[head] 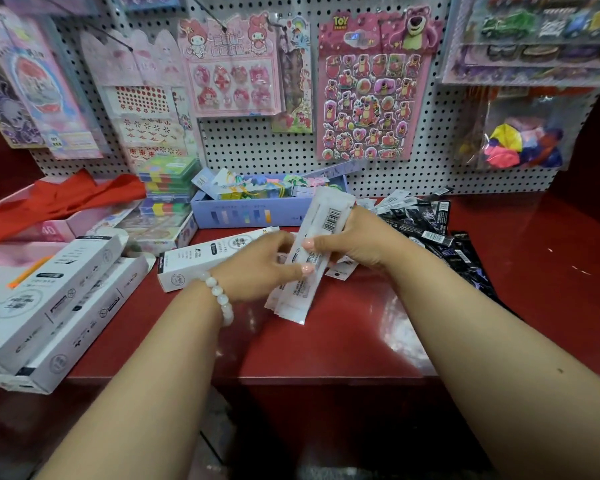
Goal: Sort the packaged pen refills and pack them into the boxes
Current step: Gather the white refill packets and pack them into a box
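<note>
Both hands meet over the middle of the red tabletop [343, 323], working one small stack of white refill packets [309, 258] that stands on its lower edge, tilted away toward the pegboard. The left hand [257, 265] has its fingers curled round the stack's lower half, thumb across the front; the right hand [354, 240] grips the upper half from the other side, thumb pressed to the printed face. By the look of it this is the gathering step: white packets are being squared into a bundle, while the black refill packets [426, 230] lie fanned in a loose heap just beyond the right wrist, not yet sorted. A few more white ones lie flat under the hands. One long white box [201, 261] lies just left of the left hand, and two others [49, 306] sit at the tabletop's left edge. Whether the nearest box's end is open cannot be made out. Next, the bundle probably wants its edges tapped even, then turning lengthwise to slide in without snagging.
</note>
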